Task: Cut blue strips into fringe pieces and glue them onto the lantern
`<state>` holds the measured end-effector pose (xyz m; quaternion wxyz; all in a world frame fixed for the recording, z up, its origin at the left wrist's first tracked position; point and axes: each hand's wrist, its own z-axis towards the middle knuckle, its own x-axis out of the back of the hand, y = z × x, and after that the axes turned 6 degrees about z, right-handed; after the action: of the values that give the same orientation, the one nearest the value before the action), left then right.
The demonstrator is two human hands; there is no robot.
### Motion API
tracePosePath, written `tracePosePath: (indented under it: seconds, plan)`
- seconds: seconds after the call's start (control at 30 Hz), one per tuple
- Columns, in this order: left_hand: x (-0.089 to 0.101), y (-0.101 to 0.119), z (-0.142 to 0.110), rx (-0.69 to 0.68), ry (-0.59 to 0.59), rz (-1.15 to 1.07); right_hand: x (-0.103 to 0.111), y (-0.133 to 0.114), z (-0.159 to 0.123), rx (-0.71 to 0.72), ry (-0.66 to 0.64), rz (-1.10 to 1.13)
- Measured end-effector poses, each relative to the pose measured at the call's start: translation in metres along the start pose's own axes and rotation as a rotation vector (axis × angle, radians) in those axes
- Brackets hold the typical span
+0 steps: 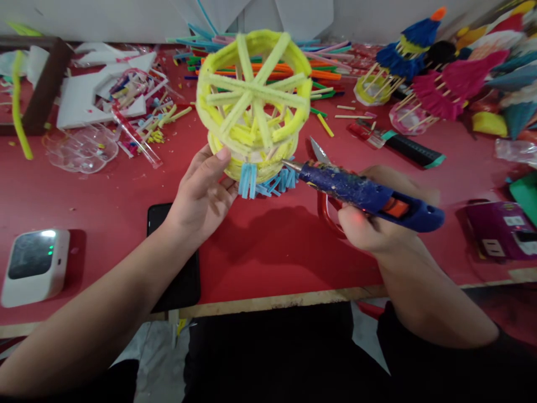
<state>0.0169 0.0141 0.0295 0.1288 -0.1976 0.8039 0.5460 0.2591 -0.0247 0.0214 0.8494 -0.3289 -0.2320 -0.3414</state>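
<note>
My left hand (205, 184) grips the lower left side of a yellow pipe-cleaner craft frame (253, 92), a round wheel-like top with crossing spokes above a second ring. Short light-blue pieces (248, 180) hang along its lower edge. A blue hot glue gun (356, 193) with an orange part is wrapped in my right hand (373, 218). Its metal nozzle points left, at or very near the lower ring beside the blue pieces; whether it touches I cannot tell. Partly hidden behind the gun and my right hand lie red-handled scissors (329, 215).
A black phone (184, 285) lies under my left forearm, a white device (36, 267) farther left. A box cutter (413, 148) lies at right, near finished stick-and-paper figures (403, 56) and a purple box (497, 229). Coloured pipe cleaners (327, 73) and scraps (155, 126) spread behind.
</note>
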Motion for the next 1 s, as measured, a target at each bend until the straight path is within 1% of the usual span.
tracePosePath:
  seconds: [0.1, 0.17, 0.27, 0.33, 0.47, 0.57, 0.63, 0.7, 0.87, 1.0]
  plan:
    - [0.003, -0.003, 0.002, -0.027, -0.011, -0.011, 0.001, 0.001, 0.001, -0.023, 0.004, 0.031]
    - [0.003, -0.004, 0.002, -0.04, -0.006, -0.014, 0.001, 0.003, 0.001, -0.006, 0.006, -0.002]
    - [0.002, -0.004, 0.002, -0.032, 0.013, -0.011, 0.002, 0.004, 0.001, -0.019, 0.008, -0.029]
    - [0.002, -0.004, 0.002, -0.029, 0.003, -0.01, 0.002, 0.005, 0.001, -0.022, 0.004, -0.001]
    - [0.002, -0.004, 0.002, -0.052, -0.014, -0.026, 0.001, 0.006, 0.001, 0.019, 0.003, 0.045]
    - [0.004, -0.005, 0.002, -0.051, -0.019, -0.02, 0.0, 0.008, 0.0, -0.014, 0.021, 0.152]
    - [0.004, -0.005, 0.002, -0.063, -0.038, -0.022, 0.0, 0.009, -0.001, -0.045, 0.019, 0.184]
    - [0.004, -0.005, 0.002, -0.075, -0.054, -0.025, -0.001, 0.01, -0.001, -0.033, 0.024, 0.182]
    - [0.002, -0.006, 0.002, -0.069, -0.058, -0.057, -0.004, 0.012, -0.001, 0.089, 0.109, 0.081]
    - [0.002, -0.005, 0.002, -0.085, -0.063, -0.108, -0.006, 0.007, -0.001, 0.074, 0.109, 0.047]
